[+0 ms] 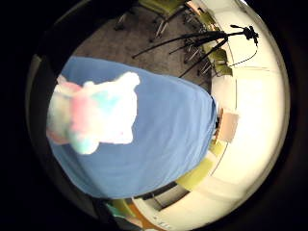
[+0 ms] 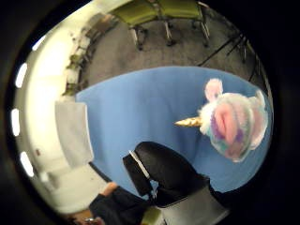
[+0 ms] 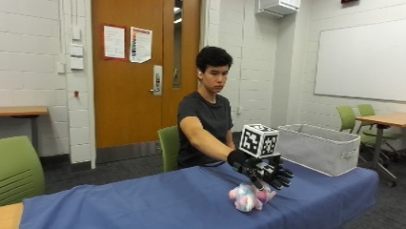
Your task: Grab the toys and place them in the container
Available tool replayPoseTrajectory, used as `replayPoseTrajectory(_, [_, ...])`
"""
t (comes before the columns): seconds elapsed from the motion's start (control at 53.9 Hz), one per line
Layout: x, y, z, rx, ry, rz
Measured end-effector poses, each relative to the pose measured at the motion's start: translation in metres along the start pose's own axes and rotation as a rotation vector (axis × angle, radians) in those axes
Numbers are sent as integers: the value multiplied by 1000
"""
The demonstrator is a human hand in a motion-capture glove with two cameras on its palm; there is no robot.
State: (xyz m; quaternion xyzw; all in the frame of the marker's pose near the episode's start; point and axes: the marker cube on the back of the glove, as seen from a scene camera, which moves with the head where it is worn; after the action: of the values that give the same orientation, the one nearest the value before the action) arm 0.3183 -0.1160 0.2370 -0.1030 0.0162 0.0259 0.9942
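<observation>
Fingers of your gloved right hand (image 3: 261, 171) look spread and fairly straight just above the plush unicorn (image 3: 248, 197), so the grip reads as open with nothing in it; whether the fingertips already touch the toy I cannot tell. The unicorn (pastel pink, blue and white, with a gold horn) lies on the blue cloth of the tabletop (image 3: 139, 202), directly under your palm. Both palm views show it close by on the cloth, which fits a hand lined up for a grasp from above. You hold the arm stretched forward and angled down, probably because the toy sits towards the far side of the cloth from your chair. The grey container (image 3: 318, 147) stands on the same tabletop, well apart from the toy and off to one side, its open top facing up, so a lift and a sideways carry should reach it. Judging by this, the toy is not yet picked up.
</observation>
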Motion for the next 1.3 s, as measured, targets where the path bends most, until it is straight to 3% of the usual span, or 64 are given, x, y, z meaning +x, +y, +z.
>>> replayPoseTrajectory(0.575, [41, 0, 66, -134, -55, 115])
replayPoseTrajectory(0.797, [51, 6, 63, -84, -126, 137])
replayPoseTrajectory(1.131, [56, 14, 44, 5, 64, 207])
replayPoseTrajectory(1.298, [49, 18, 41, -20, 36, 202])
